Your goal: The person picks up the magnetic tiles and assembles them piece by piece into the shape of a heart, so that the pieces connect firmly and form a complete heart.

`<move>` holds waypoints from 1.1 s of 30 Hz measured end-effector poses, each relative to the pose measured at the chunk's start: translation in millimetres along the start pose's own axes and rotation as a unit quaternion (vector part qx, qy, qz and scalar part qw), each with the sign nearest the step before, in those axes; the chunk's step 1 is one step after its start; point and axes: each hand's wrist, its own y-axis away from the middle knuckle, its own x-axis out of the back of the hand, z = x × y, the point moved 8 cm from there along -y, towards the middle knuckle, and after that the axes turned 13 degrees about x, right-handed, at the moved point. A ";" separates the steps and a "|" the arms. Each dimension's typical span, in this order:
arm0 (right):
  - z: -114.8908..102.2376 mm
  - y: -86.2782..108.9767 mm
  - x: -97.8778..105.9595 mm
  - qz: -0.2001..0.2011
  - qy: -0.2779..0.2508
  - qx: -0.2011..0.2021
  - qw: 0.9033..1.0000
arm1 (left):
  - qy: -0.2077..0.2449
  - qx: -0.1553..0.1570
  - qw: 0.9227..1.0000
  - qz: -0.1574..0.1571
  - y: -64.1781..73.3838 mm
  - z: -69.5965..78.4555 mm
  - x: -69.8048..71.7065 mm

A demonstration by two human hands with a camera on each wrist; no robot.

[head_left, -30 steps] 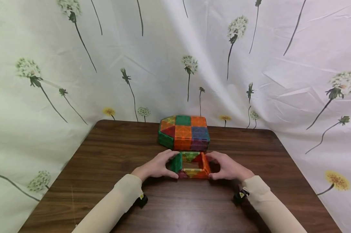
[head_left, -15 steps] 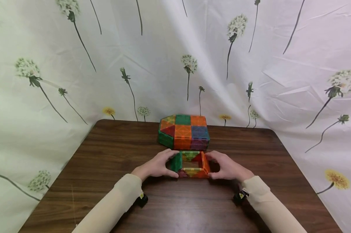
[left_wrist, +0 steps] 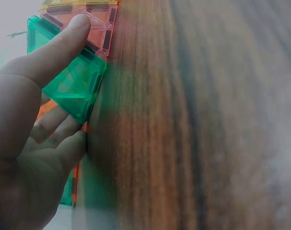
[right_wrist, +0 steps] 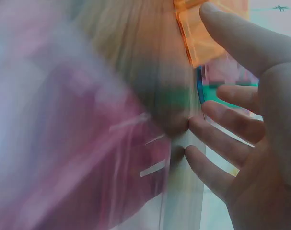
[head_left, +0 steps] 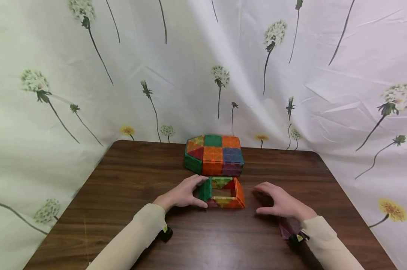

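My left hand (head_left: 181,192) grips the left end of a low, hollow frame of see-through magnetic tiles (head_left: 227,202). Its thumb lies over the front, by the green tile (left_wrist: 71,84) and a pink one, and its other fingers curve behind. My right hand (head_left: 282,200) stands apart, right of the frame's orange end tile (right_wrist: 198,33), with spread fingers and nothing between them. Close to the right wrist is a purple tile (head_left: 289,227), large and blurred in the right wrist view; whether it touches the wrist or the table I cannot tell.
Just behind the frame stands a bigger closed block of coloured magnetic tiles (head_left: 212,153), with a pointed left end. The brown wooden table (head_left: 139,161) ends at a white curtain (head_left: 189,75) printed with dandelions.
My right hand has let go of the frame's orange end and moved right and nearer to me. The purple tile by that wrist shows more. My left hand keeps its place.
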 end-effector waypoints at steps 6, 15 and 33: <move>-1.7 38.8 10.5 -0.008 0.033 -0.027 0.999 | 0.012 -0.007 1.000 -0.007 0.4 0.3 -0.5; -19.4 79.7 9.5 -0.066 -0.008 -0.049 0.997 | 0.023 -0.005 1.000 -0.012 -1.1 -1.5 -0.4; -14.7 67.0 10.2 0.006 0.038 -0.026 0.999 | 0.038 0.006 0.999 -0.014 0.1 -1.2 -1.0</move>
